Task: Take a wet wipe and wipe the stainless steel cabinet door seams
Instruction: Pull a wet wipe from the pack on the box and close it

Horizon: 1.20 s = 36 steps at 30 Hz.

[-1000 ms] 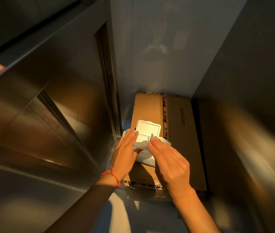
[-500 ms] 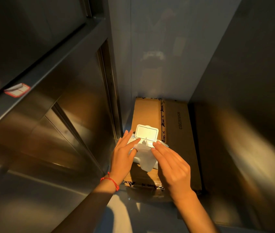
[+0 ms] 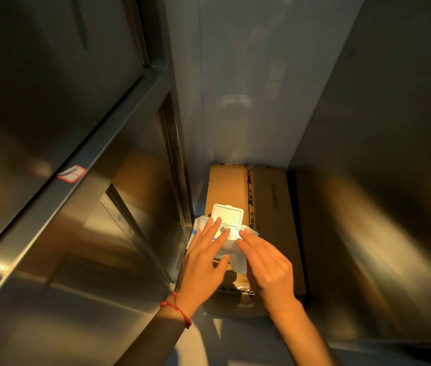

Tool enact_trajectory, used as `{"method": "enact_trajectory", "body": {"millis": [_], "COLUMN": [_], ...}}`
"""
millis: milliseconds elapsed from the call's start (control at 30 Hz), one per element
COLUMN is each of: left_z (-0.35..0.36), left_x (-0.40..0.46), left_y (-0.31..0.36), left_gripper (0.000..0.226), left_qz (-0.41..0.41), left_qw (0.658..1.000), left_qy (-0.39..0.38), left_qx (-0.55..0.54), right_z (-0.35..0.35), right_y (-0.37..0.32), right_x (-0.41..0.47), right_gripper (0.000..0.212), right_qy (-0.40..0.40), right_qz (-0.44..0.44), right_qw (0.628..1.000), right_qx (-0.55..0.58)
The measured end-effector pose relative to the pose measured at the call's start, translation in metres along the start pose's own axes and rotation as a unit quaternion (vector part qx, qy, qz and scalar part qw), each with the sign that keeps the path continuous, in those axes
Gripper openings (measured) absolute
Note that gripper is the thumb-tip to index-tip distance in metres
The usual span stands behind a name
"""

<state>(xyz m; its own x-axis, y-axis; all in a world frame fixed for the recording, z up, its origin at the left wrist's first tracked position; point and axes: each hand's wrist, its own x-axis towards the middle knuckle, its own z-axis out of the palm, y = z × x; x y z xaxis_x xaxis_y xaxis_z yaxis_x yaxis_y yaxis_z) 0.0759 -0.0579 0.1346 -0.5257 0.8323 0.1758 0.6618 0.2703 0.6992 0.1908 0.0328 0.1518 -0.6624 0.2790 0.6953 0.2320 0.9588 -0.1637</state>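
A pack of wet wipes [image 3: 203,228] lies on a cardboard box [image 3: 269,220] at about 6 o'clock in the head view, just right of the stainless steel cabinet door [image 3: 140,196]. The pack's flip lid [image 3: 228,215] stands open, hinged back toward 12 o'clock, and the box's long axis runs from 6 to 12 o'clock. A white wet wipe [image 3: 236,256] comes out of the opening and hangs toward 6 o'clock, its long axis roughly along the same line. The left hand [image 3: 203,262], with a red string bracelet [image 3: 176,309] at the wrist, rests on the pack with straight, spread fingers pressing it down. The right hand [image 3: 267,265] has its fingers bent over the wipe's right edge and seems to pinch it, though the fingertips hide the contact. A red-edged sticker [image 3: 71,173] sits on the cabinet rail at 9 o'clock. Compared with half a second ago, more of the wipe is out, and the view has tilted so the sticker sits nearer the middle.
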Motion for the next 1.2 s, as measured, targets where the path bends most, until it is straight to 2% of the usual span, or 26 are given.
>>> {"method": "enact_trajectory", "body": {"millis": [367,500,633,700,800,933,1067,1200], "left_z": [-0.031,-0.047,-0.061,-0.066,-0.074,-0.081,-0.083,-0.084], "left_x": [-0.002,0.0,-0.001,-0.001,-0.004,-0.011,-0.02,-0.03], "left_y": [0.044,0.057,0.068,0.072,0.079,0.083,0.08,0.077], "left_gripper": [0.038,0.03,0.03,0.032,0.041,0.055,0.061,0.061], "left_qz": [0.05,0.063,0.085,0.107,0.157,0.195,0.213,0.23], "left_qw": [0.997,0.994,0.99,0.986,0.973,0.959,0.953,0.95], "left_qy": [0.038,0.058,0.094,0.098,0.106,0.088,0.075,0.076], "left_qx": [0.051,0.065,0.065,0.083,0.133,0.187,0.201,0.197], "right_z": [-0.037,-0.049,-0.062,-0.067,-0.076,-0.085,-0.089,-0.093], "right_y": [-0.022,-0.028,-0.036,-0.04,-0.047,-0.055,-0.062,-0.067], "right_x": [0.019,0.025,0.029,0.031,0.035,0.038,0.034,0.028], "right_gripper": [0.035,0.021,0.034,0.028,0.04,0.026,0.029,0.027], "right_qy": [0.008,0.007,-0.029,-0.032,-0.04,-0.06,-0.097,-0.108], "right_qz": [0.001,0.002,0.017,0.031,0.061,0.129,0.175,0.182], "right_qw": [1.0,1.0,0.999,0.998,0.997,0.989,0.978,0.976], "right_qx": [0.027,0.025,0.032,0.033,0.029,0.045,0.058,0.06]}}
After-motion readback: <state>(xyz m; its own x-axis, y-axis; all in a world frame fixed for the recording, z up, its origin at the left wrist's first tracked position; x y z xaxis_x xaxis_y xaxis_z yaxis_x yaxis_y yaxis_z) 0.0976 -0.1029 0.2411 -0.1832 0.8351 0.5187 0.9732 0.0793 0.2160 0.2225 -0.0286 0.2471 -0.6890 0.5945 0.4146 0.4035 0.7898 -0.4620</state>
